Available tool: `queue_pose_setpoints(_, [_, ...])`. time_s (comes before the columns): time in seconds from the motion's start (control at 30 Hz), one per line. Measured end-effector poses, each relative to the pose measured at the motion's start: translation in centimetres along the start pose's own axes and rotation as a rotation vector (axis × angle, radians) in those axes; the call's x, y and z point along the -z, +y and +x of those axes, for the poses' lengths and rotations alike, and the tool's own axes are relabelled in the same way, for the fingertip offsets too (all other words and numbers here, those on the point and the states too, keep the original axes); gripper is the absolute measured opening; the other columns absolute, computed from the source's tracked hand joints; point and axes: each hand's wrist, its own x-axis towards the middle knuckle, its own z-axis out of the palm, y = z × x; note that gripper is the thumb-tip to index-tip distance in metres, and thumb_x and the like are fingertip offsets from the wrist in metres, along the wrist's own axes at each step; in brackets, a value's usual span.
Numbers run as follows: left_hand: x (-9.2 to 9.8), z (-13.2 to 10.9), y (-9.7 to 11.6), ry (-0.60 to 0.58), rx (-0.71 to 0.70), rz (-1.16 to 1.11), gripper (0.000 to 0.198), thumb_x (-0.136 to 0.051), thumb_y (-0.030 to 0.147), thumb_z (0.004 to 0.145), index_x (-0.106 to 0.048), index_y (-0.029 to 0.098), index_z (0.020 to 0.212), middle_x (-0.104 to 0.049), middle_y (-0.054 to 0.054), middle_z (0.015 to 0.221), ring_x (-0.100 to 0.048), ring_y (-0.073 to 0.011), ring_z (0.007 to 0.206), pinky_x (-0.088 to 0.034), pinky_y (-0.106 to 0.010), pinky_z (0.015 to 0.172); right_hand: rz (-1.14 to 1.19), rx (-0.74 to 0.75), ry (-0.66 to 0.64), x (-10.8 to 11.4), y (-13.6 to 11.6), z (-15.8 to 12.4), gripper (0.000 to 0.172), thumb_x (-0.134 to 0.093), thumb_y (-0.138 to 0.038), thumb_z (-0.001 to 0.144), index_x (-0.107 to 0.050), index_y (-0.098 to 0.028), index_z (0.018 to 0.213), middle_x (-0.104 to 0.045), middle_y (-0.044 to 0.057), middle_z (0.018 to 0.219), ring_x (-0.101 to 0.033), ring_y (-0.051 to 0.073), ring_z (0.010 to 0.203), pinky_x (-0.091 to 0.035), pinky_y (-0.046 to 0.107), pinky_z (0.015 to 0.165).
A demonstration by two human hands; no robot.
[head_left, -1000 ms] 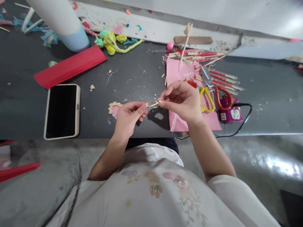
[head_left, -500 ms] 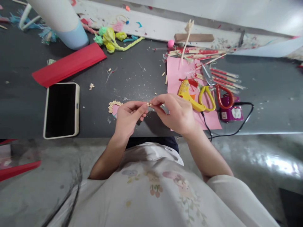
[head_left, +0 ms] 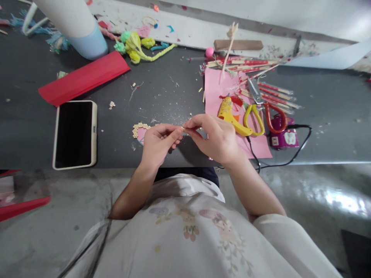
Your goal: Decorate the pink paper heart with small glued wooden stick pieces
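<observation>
My left hand [head_left: 159, 143] and my right hand [head_left: 215, 138] meet over the near edge of the dark table [head_left: 162, 96], fingertips pinched together on a tiny pale wooden piece [head_left: 183, 129] held between them. Just left of my left hand lies a small pink heart rimmed with pale beads [head_left: 140, 131]. A yellow glue gun [head_left: 232, 116] rests on a pink sheet [head_left: 216, 88] to the right of my right hand, its black cord trailing off the table edge.
A phone [head_left: 74, 133] lies face up at the left, a red folded paper [head_left: 83, 78] beyond it. Scissors with yellow and red handles [head_left: 261, 112], a purple power adapter [head_left: 283, 138], red-striped sticks [head_left: 272, 94], yellow yarn [head_left: 139, 48] and a white-blue cylinder [head_left: 78, 27] crowd the far side.
My right hand dropped down and left to meet my left hand, uncovering the yellow glue gun. The small stick that showed between the fingers is now mostly hidden in the pinch.
</observation>
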Motion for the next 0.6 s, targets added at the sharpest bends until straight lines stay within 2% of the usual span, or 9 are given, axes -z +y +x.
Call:
queue_pose_setpoints(0.37, [-0.08, -0.08, 0.26, -0.001, 0.031, -0.008, 0.027, -0.083, 0.042, 0.070, -0.074, 0.017, 0.075, -0.069, 0.000, 0.059, -0.058, -0.0053, 0.047, -0.043, -0.013, 0.040, 0.229, -0.094, 0.012, -0.02, 0.18, -0.28, 0.020, -0.061, -0.010, 0.084, -0.053, -0.023, 0.097, -0.070, 0.001, 0.086, -0.070, 0.016, 0.078, -0.058, 0.029, 0.070])
queue_pose_setpoints(0.6, [-0.07, -0.05, 0.31, -0.014, 0.026, 0.016, 0.028, -0.082, 0.043, 0.070, -0.074, 0.017, 0.073, -0.068, 0.000, 0.058, -0.057, -0.0048, 0.045, -0.042, -0.013, 0.039, 0.241, -0.106, 0.039, -0.32, 0.15, -0.27, 0.020, -0.060, -0.008, 0.083, -0.050, -0.023, 0.093, -0.070, 0.001, 0.085, -0.069, 0.014, 0.076, -0.057, 0.028, 0.068])
